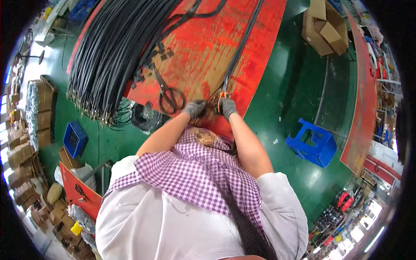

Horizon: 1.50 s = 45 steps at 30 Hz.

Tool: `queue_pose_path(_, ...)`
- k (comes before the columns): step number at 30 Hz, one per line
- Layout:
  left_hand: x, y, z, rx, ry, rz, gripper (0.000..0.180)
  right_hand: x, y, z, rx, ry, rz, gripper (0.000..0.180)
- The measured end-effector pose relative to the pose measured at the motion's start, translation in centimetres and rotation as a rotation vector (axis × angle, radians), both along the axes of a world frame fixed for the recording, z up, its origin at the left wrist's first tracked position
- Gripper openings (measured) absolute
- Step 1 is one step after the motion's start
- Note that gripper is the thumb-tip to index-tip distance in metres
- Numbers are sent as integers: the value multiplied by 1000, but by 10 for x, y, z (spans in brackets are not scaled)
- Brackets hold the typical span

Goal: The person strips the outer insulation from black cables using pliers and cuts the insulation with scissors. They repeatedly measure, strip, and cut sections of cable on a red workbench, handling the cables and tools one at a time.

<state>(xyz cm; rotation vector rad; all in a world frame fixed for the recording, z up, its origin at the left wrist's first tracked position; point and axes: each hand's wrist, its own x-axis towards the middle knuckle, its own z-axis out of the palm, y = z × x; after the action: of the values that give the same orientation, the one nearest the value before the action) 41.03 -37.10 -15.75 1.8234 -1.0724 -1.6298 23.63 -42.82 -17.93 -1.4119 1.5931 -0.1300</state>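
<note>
My right hand (227, 107), in a grey glove, is closed round a hand tool with orange handles (223, 94); its slim metal tip points away from me. That tip meets the near end of a long black cable bundle (243, 45), which runs to the table's far side. My left hand (194, 108), also gloved, is closed beside it at the table's near edge, and what its fingers hold is too dark to make out. Thin dark wire ends (212, 98) lie between both hands. Large black-handled scissors (168, 93) rest left of my left hand.
A thick bundle of black cables (117, 52) covers the left side of the worn red table (203, 47) and hangs over its edge. Small black pieces (162, 52) lie beside it. On the green floor are a blue stool (313, 143), a cardboard box (325, 28) and a blue crate (75, 138).
</note>
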Motion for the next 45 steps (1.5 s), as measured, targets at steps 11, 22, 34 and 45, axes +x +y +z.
queue_pose_path(11, -7, -4, 56, 138, 223, 229, 18, 2, -2, -9, 301, -225, -551, 23)
queue_pose_path(22, -30, -51, 64, 80, 81, 120, 23, -11, -27, -23, 443, -437, -659, 17)
queue_pose_path(34, -15, -49, 7, 197, 399, 429, 31, -21, -16, -75, 27, -286, -275, 16)
queue_pose_path(45, -8, -41, -7, 28, 261, 259, 29, -3, -13, 15, -30, 7, -152, 20)
